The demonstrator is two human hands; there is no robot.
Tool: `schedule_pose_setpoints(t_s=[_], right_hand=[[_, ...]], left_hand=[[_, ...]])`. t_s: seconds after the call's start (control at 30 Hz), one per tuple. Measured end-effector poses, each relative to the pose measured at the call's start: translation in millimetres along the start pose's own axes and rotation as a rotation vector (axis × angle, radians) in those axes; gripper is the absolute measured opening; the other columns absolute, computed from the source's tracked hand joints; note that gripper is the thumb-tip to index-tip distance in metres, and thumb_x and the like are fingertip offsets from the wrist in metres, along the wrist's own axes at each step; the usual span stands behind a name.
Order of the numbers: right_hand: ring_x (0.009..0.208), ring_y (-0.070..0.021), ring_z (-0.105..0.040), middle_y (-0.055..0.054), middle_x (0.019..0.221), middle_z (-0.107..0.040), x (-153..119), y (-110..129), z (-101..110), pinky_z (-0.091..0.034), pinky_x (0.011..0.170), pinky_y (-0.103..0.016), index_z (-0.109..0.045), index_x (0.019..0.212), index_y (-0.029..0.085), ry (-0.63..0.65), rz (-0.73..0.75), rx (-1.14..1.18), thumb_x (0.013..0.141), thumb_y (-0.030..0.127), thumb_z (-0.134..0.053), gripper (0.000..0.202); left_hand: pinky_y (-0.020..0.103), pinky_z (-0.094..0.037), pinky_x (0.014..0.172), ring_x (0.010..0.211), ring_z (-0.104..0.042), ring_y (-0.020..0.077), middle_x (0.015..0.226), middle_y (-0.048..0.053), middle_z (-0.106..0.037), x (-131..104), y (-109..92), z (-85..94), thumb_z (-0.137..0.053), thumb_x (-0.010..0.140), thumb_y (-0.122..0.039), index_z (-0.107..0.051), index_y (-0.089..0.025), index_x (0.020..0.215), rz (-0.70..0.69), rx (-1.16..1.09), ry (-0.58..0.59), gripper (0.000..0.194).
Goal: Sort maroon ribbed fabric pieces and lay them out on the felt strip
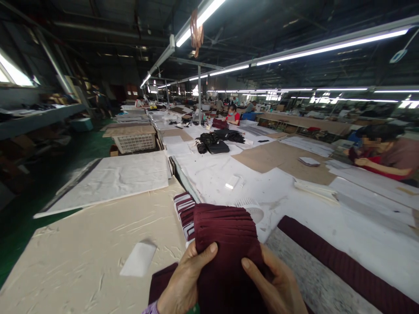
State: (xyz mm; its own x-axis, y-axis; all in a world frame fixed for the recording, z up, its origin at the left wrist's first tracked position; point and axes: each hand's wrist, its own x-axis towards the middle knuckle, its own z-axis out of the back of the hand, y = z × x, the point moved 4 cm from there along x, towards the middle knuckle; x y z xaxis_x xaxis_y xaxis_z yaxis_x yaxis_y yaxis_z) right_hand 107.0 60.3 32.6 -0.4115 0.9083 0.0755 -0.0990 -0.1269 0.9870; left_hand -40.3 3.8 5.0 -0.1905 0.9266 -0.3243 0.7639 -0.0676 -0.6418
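A thick stack of maroon fabric pieces (225, 235) is held up in front of me, its far edges fanned into layers. My left hand (186, 274) grips its left side, thumb on top. On the right side my right hand (275, 279) grips the same stack, thumb on top and fingers underneath. Just beyond the left hand lies a row of maroon and white folded pieces (185, 213). A further maroon piece (160, 281) shows beside the left wrist. To the right, a long strip of overlapping maroon fabric (340, 257) lies on a grey mottled surface (314, 270).
A cream-covered table (98, 235) with a white paper scrap (138, 259) is at left. Ahead on the white table lie a small white box (232, 182), a white fan (250, 209), dark garments (218, 141) and brown paper (278, 155). A co-worker (386, 150) sits at right.
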Motion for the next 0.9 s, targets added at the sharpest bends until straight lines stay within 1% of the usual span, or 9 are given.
schedule_pose_setpoints(t_s=[0.07,0.2,0.37,0.5,0.63,0.7,0.77,0.83,0.9], right_hand=[[0.091,-0.0214,-0.062,-0.005,0.102,-0.065,2,0,3,-0.051,0.079,-0.028,-0.066,0.088,0.022,-0.044,0.050,0.010,0.078,0.041,-0.065,0.022],[0.108,-0.0203,-0.056,-0.004,0.122,-0.055,5,4,13,-0.047,0.086,-0.026,-0.063,0.096,0.026,-0.187,0.138,-0.065,0.074,0.040,-0.069,0.026],[0.103,-0.0210,-0.058,-0.006,0.116,-0.056,6,7,8,-0.050,0.083,-0.028,-0.065,0.088,0.024,-0.107,0.130,-0.019,0.077,0.041,-0.067,0.021],[0.104,-0.0234,-0.056,-0.007,0.113,-0.056,1,17,5,-0.049,0.090,-0.034,-0.070,0.077,0.024,-0.201,0.331,-0.073,0.081,0.032,-0.064,0.010],[0.101,-0.0206,-0.057,-0.005,0.116,-0.052,-7,23,3,-0.051,0.084,-0.032,-0.072,0.086,0.030,-0.258,0.504,-0.090,0.082,0.018,-0.062,0.016],[0.105,-0.0224,-0.056,-0.005,0.118,-0.051,-7,19,4,-0.050,0.087,-0.034,-0.072,0.084,0.029,-0.239,0.479,-0.078,0.081,0.021,-0.063,0.013],[0.112,-0.0259,-0.054,-0.006,0.122,-0.052,-4,12,5,-0.048,0.093,-0.036,-0.072,0.079,0.026,-0.195,0.366,-0.046,0.079,0.030,-0.067,0.006],[0.115,-0.0274,-0.053,-0.006,0.124,-0.054,-1,3,3,-0.047,0.096,-0.035,-0.071,0.084,0.026,-0.115,0.208,0.027,0.074,0.039,-0.071,0.016],[0.111,-0.0268,-0.058,-0.005,0.119,-0.061,1,-4,-1,-0.049,0.094,-0.034,-0.069,0.099,0.028,-0.021,0.065,0.113,0.073,0.042,-0.071,0.029]], left_hand=[[0.036,-0.051,0.087,0.085,-0.069,0.0225,0.084,0.008,-0.075,-1,-1,1.2,-0.072,0.072,-0.023,-0.068,-0.015,0.090,0.001,0.002,0.004,0.020],[0.034,-0.051,0.084,0.085,-0.069,0.0223,0.088,0.009,-0.074,-4,-3,2.5,-0.073,0.070,-0.021,-0.069,-0.016,0.096,0.004,0.046,0.071,0.027],[0.031,-0.052,0.080,0.084,-0.068,0.0214,0.088,0.007,-0.075,-5,-7,2.6,-0.074,0.069,-0.023,-0.071,-0.018,0.093,-0.016,0.130,0.098,0.025],[0.029,-0.053,0.075,0.080,-0.068,0.0204,0.083,0.006,-0.074,-3,-6,4.0,-0.073,0.070,-0.025,-0.070,-0.017,0.086,-0.029,0.103,0.061,0.018],[0.028,-0.053,0.073,0.074,-0.068,0.0190,0.078,0.006,-0.074,-2,-4,5.0,-0.074,0.069,-0.024,-0.069,-0.016,0.081,-0.029,0.066,0.047,0.015],[0.030,-0.053,0.075,0.075,-0.068,0.0194,0.078,0.006,-0.074,-3,-3,4.6,-0.074,0.069,-0.023,-0.069,-0.016,0.081,-0.025,0.054,0.047,0.015],[0.032,-0.053,0.079,0.079,-0.069,0.0212,0.079,0.006,-0.074,-3,-4,3.2,-0.074,0.069,-0.023,-0.069,-0.016,0.080,-0.025,0.034,0.049,0.015],[0.035,-0.052,0.084,0.083,-0.069,0.0231,0.081,0.007,-0.074,-4,-5,1.6,-0.074,0.068,-0.022,-0.069,-0.016,0.083,-0.027,0.003,0.047,0.016],[0.038,-0.051,0.087,0.086,-0.069,0.0242,0.084,0.007,-0.075,-4,-5,0.2,-0.074,0.069,-0.022,-0.070,-0.016,0.088,-0.027,-0.028,0.048,0.020]])
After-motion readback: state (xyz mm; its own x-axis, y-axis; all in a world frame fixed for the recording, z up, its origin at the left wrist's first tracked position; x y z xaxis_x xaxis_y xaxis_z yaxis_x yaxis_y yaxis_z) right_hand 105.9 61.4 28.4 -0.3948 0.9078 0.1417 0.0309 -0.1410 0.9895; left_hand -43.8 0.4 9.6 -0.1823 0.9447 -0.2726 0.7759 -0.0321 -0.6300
